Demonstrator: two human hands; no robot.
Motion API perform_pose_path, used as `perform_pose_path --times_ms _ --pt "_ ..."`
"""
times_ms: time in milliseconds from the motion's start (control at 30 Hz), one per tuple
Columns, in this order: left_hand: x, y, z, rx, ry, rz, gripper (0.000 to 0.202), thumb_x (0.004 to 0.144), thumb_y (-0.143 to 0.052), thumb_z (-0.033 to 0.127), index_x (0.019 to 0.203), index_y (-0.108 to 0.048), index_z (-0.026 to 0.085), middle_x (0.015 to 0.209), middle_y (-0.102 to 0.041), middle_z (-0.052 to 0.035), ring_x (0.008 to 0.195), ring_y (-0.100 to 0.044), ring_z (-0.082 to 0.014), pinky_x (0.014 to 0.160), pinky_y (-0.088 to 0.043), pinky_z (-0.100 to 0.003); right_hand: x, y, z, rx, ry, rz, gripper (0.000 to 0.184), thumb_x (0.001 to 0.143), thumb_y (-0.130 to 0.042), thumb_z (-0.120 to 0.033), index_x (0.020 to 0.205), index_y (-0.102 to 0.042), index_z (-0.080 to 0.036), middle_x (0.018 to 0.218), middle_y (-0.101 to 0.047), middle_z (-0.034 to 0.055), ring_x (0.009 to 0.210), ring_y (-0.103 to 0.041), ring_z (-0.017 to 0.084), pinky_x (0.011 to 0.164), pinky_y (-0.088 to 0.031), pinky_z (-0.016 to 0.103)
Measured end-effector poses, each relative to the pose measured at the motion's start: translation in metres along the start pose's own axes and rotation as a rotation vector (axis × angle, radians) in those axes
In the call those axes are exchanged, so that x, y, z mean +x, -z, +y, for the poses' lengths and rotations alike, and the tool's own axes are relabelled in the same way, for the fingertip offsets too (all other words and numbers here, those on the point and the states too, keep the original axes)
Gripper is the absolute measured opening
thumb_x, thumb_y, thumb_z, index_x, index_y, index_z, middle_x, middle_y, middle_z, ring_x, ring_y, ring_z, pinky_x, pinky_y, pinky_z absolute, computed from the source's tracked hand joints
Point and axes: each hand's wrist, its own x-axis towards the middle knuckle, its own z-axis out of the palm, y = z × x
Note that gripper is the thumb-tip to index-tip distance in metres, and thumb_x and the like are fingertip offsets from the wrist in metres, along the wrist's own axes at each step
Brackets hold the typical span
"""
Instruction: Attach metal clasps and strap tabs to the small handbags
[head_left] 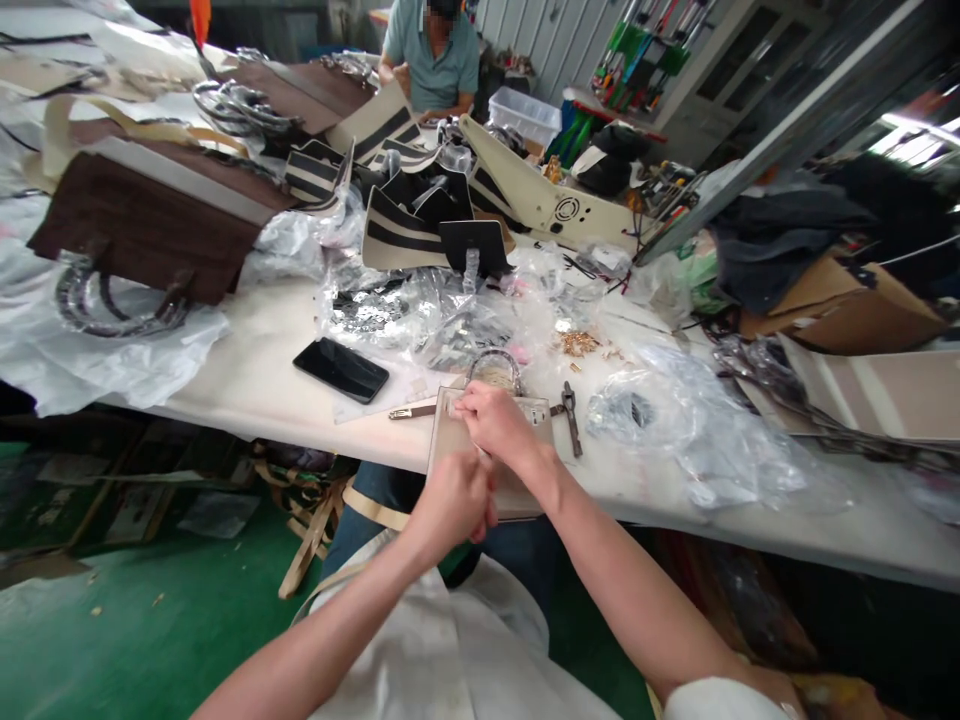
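A small beige handbag (529, 410) with a wrapped top handle (495, 362) stands at the near edge of the white table (255, 380). My left hand (454, 500) is closed on the bag's lower front edge. My right hand (499, 420) lies over the bag's flap with its fingers pinched together near the top left corner. A metal strap piece (411, 411) lies just left of the bag, and pliers (571, 415) lie just right of it.
A black phone (341, 369) lies left of the bag. Clear plastic wrap (675, 430), brass fittings (579, 343), striped bag panels (401, 235) and brown bags (142, 225) cover the table. Another person (431, 55) sits at the far end. Cardboard boxes (840, 305) stand at right.
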Motion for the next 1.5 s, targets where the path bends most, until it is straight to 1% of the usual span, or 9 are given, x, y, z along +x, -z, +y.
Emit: perform_pose_path --times_ms 100,267,400,567,800,967,1233,1367,1500 --pt "-0.019 -0.006 -0.004 -0.004 0.018 -0.058 0.043 0.107 -0.052 0.06 0.088 -0.061 0.022 0.057 -0.071 -0.005 0.035 -0.056 -0.0169 0.036 -0.034 -0.023 -0.006 0.002 0.005 0.071 0.032 0.025 0.023 0.104 -0.076 -0.011 0.084 -0.085 -0.019 0.095 -0.073 0.0047 0.083 -0.069 0.018 0.082 -0.053 0.031" --pt "-0.051 0.056 -0.018 -0.091 -0.034 0.235 0.06 0.101 -0.064 0.077 0.094 -0.065 0.018 0.063 -0.072 -0.0049 0.041 -0.059 -0.0154 0.044 -0.042 -0.023 -0.036 -0.008 -0.007 0.009 0.099 0.167 0.029 0.11 -0.065 -0.013 0.13 -0.084 -0.023 0.126 -0.076 0.0105 0.116 -0.071 0.026 0.104 -0.059 0.039" --pt "-0.069 0.082 -0.011 -0.133 -0.051 0.243 0.063 0.097 -0.075 0.076 0.096 -0.07 0.014 0.072 -0.075 -0.0087 0.05 -0.064 -0.0159 0.053 -0.048 -0.025 -0.057 -0.036 -0.036 -0.252 0.011 0.238 0.044 0.115 -0.063 -0.027 0.158 -0.069 -0.019 0.155 -0.069 0.017 0.139 -0.062 0.038 0.117 -0.053 0.057" --pt "-0.058 0.065 0.001 -0.101 -0.18 0.233 0.062 0.096 -0.078 0.075 0.1 -0.076 0.013 0.086 -0.079 -0.0112 0.067 -0.07 -0.0185 0.066 -0.059 -0.029 -0.072 -0.046 -0.053 -0.245 -0.036 0.275 0.042 0.114 -0.064 -0.027 0.153 -0.072 -0.014 0.161 -0.067 0.0202 0.144 -0.062 0.04 0.119 -0.052 0.061" --pt "-0.041 0.043 0.009 0.042 -0.202 0.224 0.053 0.101 -0.072 0.067 0.101 -0.076 0.014 0.084 -0.08 -0.0096 0.055 -0.066 -0.0163 0.055 -0.052 -0.026 -0.104 0.023 -0.041 0.34 -0.107 0.513 0.029 0.116 -0.064 -0.035 0.135 -0.084 -0.025 0.134 -0.082 0.0125 0.126 -0.076 0.031 0.11 -0.063 0.049" --pt "-0.037 0.017 0.016 0.128 -0.143 0.125 0.049 0.104 -0.066 0.063 0.089 -0.073 0.017 0.08 -0.08 -0.0096 0.054 -0.067 -0.0184 0.053 -0.05 -0.027 -0.118 0.05 -0.044 0.74 -0.244 0.397 0.043 0.102 -0.084 -0.05 0.136 -0.083 -0.024 0.127 -0.084 0.0113 0.111 -0.082 0.028 0.096 -0.068 0.039" --pt "-0.034 0.0 0.026 0.338 -0.28 0.136 0.044 0.109 -0.06 0.052 0.086 -0.077 0.018 0.079 -0.08 -0.0079 0.071 -0.076 -0.0239 0.065 -0.052 -0.03 -0.131 0.043 -0.046 0.869 -0.343 0.368 0.03 0.093 -0.093 -0.049 0.1 -0.087 -0.021 0.092 -0.083 0.0055 0.085 -0.078 0.023 0.082 -0.065 0.031" --pt "-0.032 0.001 0.024 0.314 -0.303 0.131 0.034 0.102 -0.074 0.045 0.118 -0.08 0.016 0.106 -0.086 -0.0118 0.102 -0.081 -0.032 0.085 -0.061 -0.034 -0.138 0.047 -0.043 0.897 -0.376 0.388 0.035 0.092 -0.093 -0.054 0.097 -0.087 -0.02 0.089 -0.083 0.0057 0.082 -0.078 0.023 0.079 -0.064 0.03" --pt "-0.033 -0.001 0.03 0.246 -0.373 0.102 0.054 0.099 -0.08 0.04 0.148 -0.073 0.019 0.128 -0.084 -0.0155 0.117 -0.079 -0.0353 0.1 -0.061 -0.039 -0.142 0.056 -0.042 0.876 -0.387 0.338 0.038 0.093 -0.09 -0.059 0.097 -0.087 -0.021 0.085 -0.082 0.006 0.08 -0.078 0.024 0.076 -0.065 0.032"
